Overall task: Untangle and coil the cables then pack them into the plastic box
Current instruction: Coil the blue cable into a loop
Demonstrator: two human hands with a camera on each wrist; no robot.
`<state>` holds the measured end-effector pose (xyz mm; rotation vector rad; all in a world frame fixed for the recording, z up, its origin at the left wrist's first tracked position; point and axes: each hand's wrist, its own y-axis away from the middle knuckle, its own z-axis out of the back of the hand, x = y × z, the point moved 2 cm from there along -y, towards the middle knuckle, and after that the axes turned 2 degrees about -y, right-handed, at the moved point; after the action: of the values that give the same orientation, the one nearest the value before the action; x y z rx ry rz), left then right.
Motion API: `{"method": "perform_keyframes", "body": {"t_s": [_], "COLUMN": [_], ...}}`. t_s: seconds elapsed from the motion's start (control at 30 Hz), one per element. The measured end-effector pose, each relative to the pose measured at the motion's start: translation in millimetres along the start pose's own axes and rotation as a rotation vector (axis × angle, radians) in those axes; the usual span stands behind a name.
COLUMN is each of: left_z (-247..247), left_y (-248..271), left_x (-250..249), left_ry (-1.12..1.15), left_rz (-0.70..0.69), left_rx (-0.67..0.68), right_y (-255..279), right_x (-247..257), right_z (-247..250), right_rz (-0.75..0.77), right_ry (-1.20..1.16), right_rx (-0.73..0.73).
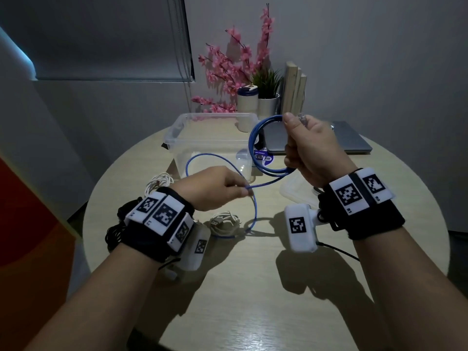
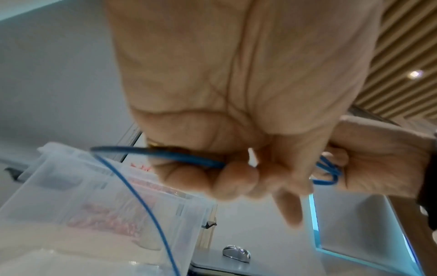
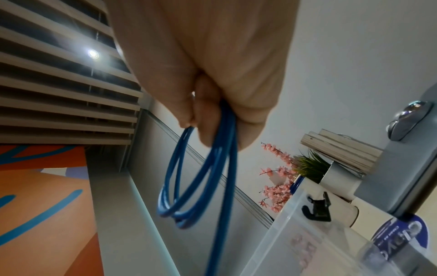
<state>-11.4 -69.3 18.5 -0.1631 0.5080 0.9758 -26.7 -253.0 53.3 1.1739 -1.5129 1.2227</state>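
Coils of the thin blue cable (image 1: 255,145) are gripped by the right hand (image 1: 312,150) beside the clear plastic box (image 1: 177,138); its loose run is pinched by the left hand (image 1: 210,188).

You're working on a round table (image 1: 253,287) with a pale wood-grain top, matt and smooth. The plastic box (image 1: 177,133) is clear to frosted plastic with a faint sheen; its lid (image 1: 296,191), same translucent plastic, lies flat. The blue cable (image 1: 255,203) has a smooth, slightly glossy plastic jacket and a clear plastic plug (image 1: 302,119). The white cables (image 1: 158,182) look matt. Behind them the laptop (image 1: 352,140) shows brushed grey metal. Your wrist bands (image 1: 374,219) are black cloth carrying matt white plastic blocks.
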Motion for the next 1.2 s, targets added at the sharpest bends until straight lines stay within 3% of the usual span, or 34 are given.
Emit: {"method": "perform_keyframes", "body": {"t_s": [0.13, 0.27, 0.43, 0.57, 0.87, 0.93, 1.07, 1.2], "left_z": [7.2, 9.9, 7.2, 11.2, 17.4, 22.5, 33.3, 28.2], "left_y": [2.2, 5.4, 1.3, 2.4, 0.9, -0.9, -1.1, -1.0], "left_x": [-4.1, -16.6, -17.5, -18.3, -4.7, 0.9, 2.7, -3.9], "left_ry": [0.333, 0.137, -0.133, -0.222, -0.108, -0.183, -0.197, 0.0], "left_rz": [-0.107, -0.137, -0.091, -0.103, -0.257, -0.267, -0.254, -0.177], "left_rx": [-0.276, -0.479, -0.505, -0.537, -0.371, -0.429, -0.71, -0.597], "right_y": [1.2, 4.3, 4.6, 4.4, -1.5, -0.6, -0.7, -1.9], "right_x": [-1.7, -7.2, -9.1, -7.9, 8.1, 9.6, 6.1, 2.9], "right_z": [0.6, -7.1, -7.5, -6.5, 9.5, 12.4, 10.4, 2.5], "right_rz": [-0.02, -0.035, -0.044, -0.063, -0.015, -0.011, 0.006, 0.068], "right_ry": [0.053, 0.106, 0.122, 0.116, 0.153, 0.199, 0.251, 0.394], "right_rx": [0.038, 0.109, 0.159, 0.174, 0.045, 0.048, 0.075, 0.099]}}
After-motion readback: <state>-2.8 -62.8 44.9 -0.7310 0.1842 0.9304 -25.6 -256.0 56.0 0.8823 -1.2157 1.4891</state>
